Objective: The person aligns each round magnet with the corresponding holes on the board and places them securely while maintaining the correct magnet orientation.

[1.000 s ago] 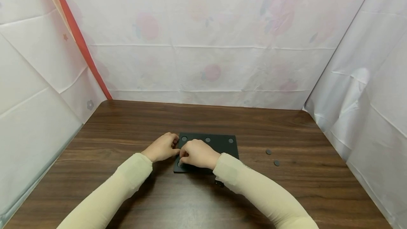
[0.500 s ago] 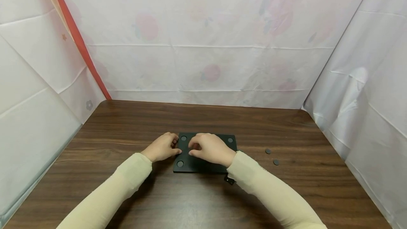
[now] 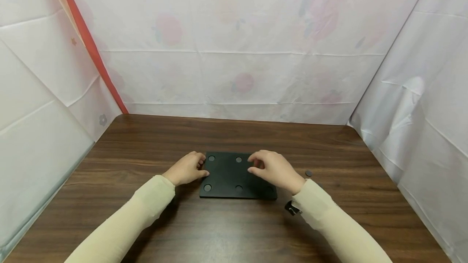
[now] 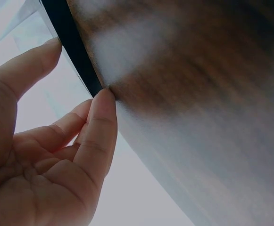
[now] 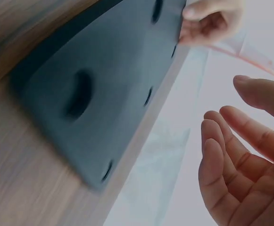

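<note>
A flat black board (image 3: 226,175) with round recesses near its edges lies on the wooden table. Some recesses show grey discs, such as the disc (image 3: 211,158) at the far left corner. My left hand (image 3: 187,169) rests at the board's left edge, its thumb and fingertips touching the rim (image 4: 78,49) in the left wrist view. Over the board's right side is my right hand (image 3: 276,169), thumb and fingers apart and loosely bent. Nothing shows between those fingers in the right wrist view, where the near recess (image 5: 80,94) looks dark and blurred.
A loose grey disc (image 3: 308,173) lies on the table (image 3: 347,165) just beyond the right wrist. A small black device (image 3: 292,208) sits under the right cuff. White curtains (image 3: 241,44) stand behind the table and along both sides.
My right hand has moved right, from the board's near left recess across to its right side. Its sleeve now covers the nearer loose disc. My left hand has stayed at the board's edge.
</note>
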A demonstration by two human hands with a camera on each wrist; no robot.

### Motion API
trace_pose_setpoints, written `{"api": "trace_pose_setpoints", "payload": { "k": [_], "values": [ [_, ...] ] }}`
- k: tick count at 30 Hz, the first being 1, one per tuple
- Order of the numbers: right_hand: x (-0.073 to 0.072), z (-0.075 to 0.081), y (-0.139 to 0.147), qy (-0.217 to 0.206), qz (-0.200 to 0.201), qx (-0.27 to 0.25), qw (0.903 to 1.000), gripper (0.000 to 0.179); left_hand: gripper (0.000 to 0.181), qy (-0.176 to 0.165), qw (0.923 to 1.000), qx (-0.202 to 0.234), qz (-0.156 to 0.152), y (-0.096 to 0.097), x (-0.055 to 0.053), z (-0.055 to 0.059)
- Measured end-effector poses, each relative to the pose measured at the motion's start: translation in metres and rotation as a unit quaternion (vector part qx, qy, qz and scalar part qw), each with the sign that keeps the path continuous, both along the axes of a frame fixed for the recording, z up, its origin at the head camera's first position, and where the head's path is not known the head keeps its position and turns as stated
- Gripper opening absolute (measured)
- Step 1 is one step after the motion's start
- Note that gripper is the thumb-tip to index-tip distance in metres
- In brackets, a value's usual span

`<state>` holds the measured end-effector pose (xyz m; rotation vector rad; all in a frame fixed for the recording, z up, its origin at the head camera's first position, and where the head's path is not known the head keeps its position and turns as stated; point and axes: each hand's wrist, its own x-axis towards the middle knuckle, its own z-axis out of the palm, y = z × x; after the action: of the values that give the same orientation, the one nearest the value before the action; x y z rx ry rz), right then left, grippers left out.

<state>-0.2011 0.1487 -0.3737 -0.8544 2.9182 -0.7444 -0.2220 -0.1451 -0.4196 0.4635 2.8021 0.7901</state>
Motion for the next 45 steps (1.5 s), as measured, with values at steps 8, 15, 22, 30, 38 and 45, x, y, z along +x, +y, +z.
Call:
{"api": "trace_pose_setpoints", "payload": {
  "k": [8,15,22,30,38,45],
  "values": [
    [0.004,-0.003,0.041,0.003,-0.065,-0.001,0.9979,0.028,0.053,-0.005,1.0000,0.006,0.005,0.001,0.002,0.002],
    [0.006,-0.008,0.072,0.039,-0.106,0.002,0.9936,0.028,0.053,-0.001,1.0000,0.004,0.002,-0.001,0.002,0.002],
    [0.008,-0.013,0.100,0.053,-0.147,0.010,0.9876,0.027,0.053,-0.003,1.0000,0.002,0.003,-0.002,0.001,0.000],
    [0.015,-0.020,0.128,0.047,-0.177,0.015,0.9830,0.031,0.053,-0.005,1.0000,0.003,0.004,-0.002,0.001,0.000],
    [0.023,-0.028,0.149,0.028,-0.201,0.008,0.9791,0.031,0.053,-0.003,1.0000,-0.001,0.002,-0.001,0.000,0.000],
    [0.029,-0.028,0.162,0.009,-0.214,0.021,0.9766,0.033,0.054,-0.002,1.0000,-0.003,-0.001,-0.001,0.000,0.000]
  ]
}}
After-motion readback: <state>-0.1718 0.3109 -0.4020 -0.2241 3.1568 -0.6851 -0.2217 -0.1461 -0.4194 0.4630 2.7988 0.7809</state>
